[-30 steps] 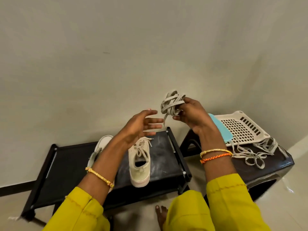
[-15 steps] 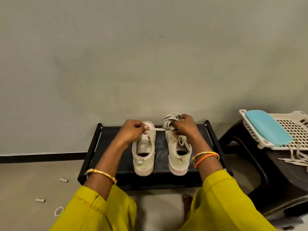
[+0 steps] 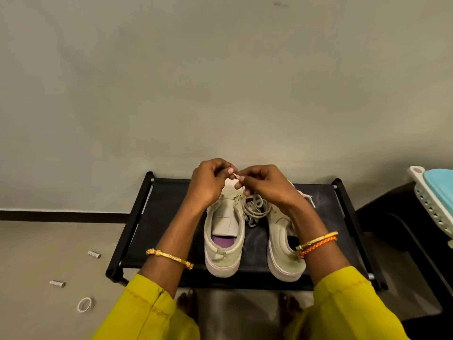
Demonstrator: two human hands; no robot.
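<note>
Beige lace (image 3: 257, 209) dangles coiled just under my right hand (image 3: 268, 190); its fingers (image 3: 241, 185) and my left hand (image 3: 208, 184) pinch the tip. Threading looks about to start: next, I aim the tip into the unlaced shoe (image 3: 224, 231) below.

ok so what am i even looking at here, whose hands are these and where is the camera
There is no machine here. A person wears one camera on the head, and it looks down at their own bare hands. The left hand and right hand pinch the tip of a beige shoelace, and its loops hang below. Underneath, an unlaced shoe and a second shoe stand side by side on a low black rack.
</note>
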